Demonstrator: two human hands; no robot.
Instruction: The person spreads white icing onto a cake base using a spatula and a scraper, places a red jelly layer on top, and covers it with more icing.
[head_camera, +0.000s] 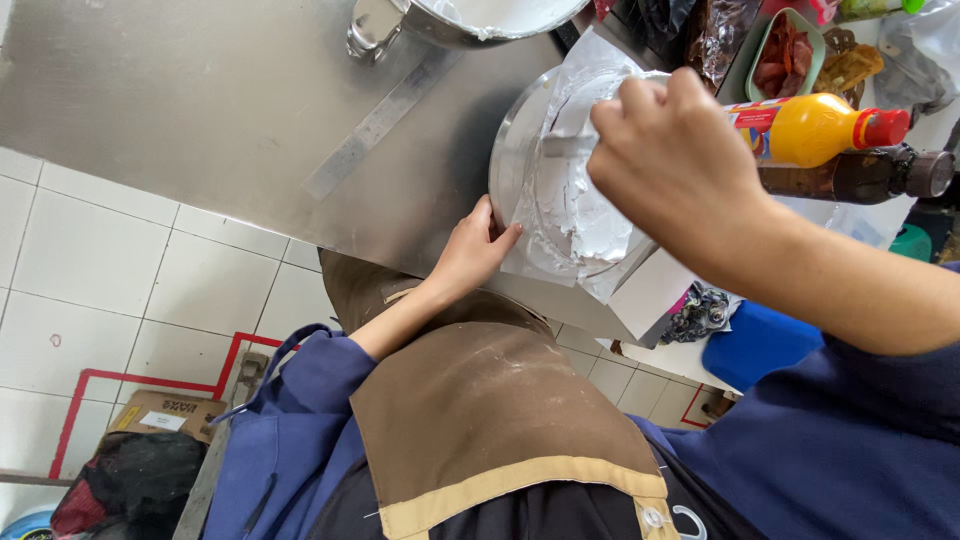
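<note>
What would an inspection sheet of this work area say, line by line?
Surface: steel table, bare at the left, a flat metal strip lying on it.
Job's things: white-frosted cake on a round metal stand; metal spatula.
Clutter: mixing bowl, yellow bottle, dark bottle, green tray.
Hands: left hand fingers on the stand's edge; right hand closed on the spatula.
Cables: nothing seen.
Surroundings: white tiled floor, cardboard box, blue container.
</note>
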